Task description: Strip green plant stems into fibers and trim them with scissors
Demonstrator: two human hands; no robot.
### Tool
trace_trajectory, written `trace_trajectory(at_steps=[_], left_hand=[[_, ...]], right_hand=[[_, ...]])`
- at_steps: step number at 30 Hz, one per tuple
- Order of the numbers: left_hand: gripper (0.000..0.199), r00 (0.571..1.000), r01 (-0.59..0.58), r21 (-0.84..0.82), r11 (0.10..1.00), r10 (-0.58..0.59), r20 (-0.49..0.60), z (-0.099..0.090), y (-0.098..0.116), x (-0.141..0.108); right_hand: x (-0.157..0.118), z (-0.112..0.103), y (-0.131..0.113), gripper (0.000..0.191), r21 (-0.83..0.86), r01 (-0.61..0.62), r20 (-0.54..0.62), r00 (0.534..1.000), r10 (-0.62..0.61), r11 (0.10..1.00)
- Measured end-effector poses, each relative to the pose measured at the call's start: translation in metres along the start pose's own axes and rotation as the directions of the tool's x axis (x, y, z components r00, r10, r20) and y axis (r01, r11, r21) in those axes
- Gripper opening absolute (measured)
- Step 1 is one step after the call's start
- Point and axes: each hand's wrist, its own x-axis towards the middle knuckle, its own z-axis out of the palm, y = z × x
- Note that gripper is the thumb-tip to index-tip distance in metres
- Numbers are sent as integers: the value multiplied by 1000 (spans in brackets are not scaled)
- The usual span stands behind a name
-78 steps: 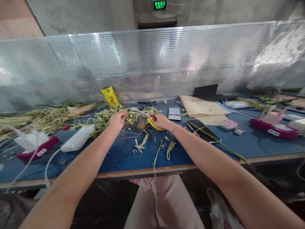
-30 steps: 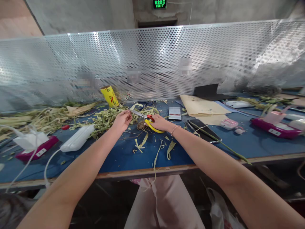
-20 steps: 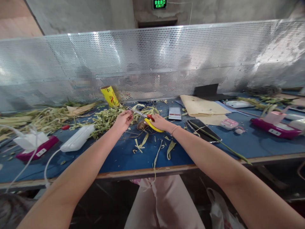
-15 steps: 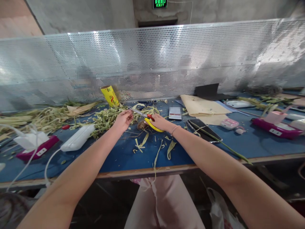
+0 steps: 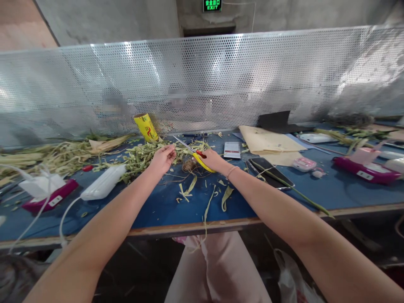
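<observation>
My right hand (image 5: 212,160) grips a pair of scissors (image 5: 199,160) by its yellow and red handles. The slim metal blades point left and away, with their tip just above the fingertips of my left hand (image 5: 164,158). The fingers of that hand are pinched together; whatever may be between them is too small to make out. Around and behind it lies a heap of pale green, dried plant strips (image 5: 139,159). A small bundle of brown twine-like fibre (image 5: 189,165) sits on the blue tabletop (image 5: 170,210), under the scissors.
A yellow tube (image 5: 146,127) leans by the perforated metal screen (image 5: 202,80). On the left are a white power bank (image 5: 103,182) and a magenta-based device (image 5: 50,195). To the right lie a small flat box (image 5: 232,150), a black phone (image 5: 271,171), brown paper (image 5: 268,141) and a pink case (image 5: 304,164).
The scissor blades have tipped slightly upward and away from my left fingertips. Both hands stay in nearly the same place.
</observation>
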Motion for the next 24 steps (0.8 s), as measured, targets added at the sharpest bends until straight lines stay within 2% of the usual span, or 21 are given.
trace_trajectory(at_steps=[2, 5, 8, 10, 12, 14, 17, 20, 24], left_hand=[[16, 1000, 2, -8, 1000, -2, -3, 1, 0, 0], [16, 1000, 9, -12, 1000, -9, 4, 1, 0, -1], [16, 1000, 16, 9, 1000, -16, 21, 2, 0, -3], [15, 999, 15, 37, 999, -16, 29, 4, -1, -5], [13, 999, 14, 71, 997, -18, 47, 6, -2, -8], [10, 996, 15, 99, 995, -23, 84, 9, -4, -11], [8, 991, 8, 96, 995, -21, 133, 13, -8, -16], [8, 981, 1, 59, 998, -12, 195, 17, -12, -21], [10, 967, 19, 32, 999, -26, 254, 21, -15, -27]], right_hand=[[-1, 1, 3, 34, -36, -15, -17, 1000, 15, 999], [-2, 7, 9, 22, -74, -16, -60, 998, 12, 997], [-2, 10, 10, 25, -39, -4, -111, 994, -1, 999], [-1, 8, 6, 15, 26, 57, -155, 986, -52, 998], [-2, 4, -1, 10, 78, 202, -274, 946, -174, 976], [-5, -2, -10, 7, 87, 367, -376, 873, -310, 926], [-10, -7, -21, 8, 77, 503, -434, 794, -425, 861], [-13, -7, -27, 10, 76, 550, -457, 760, -462, 831], [-13, -4, -29, 9, 111, 537, -478, 766, -429, 836]])
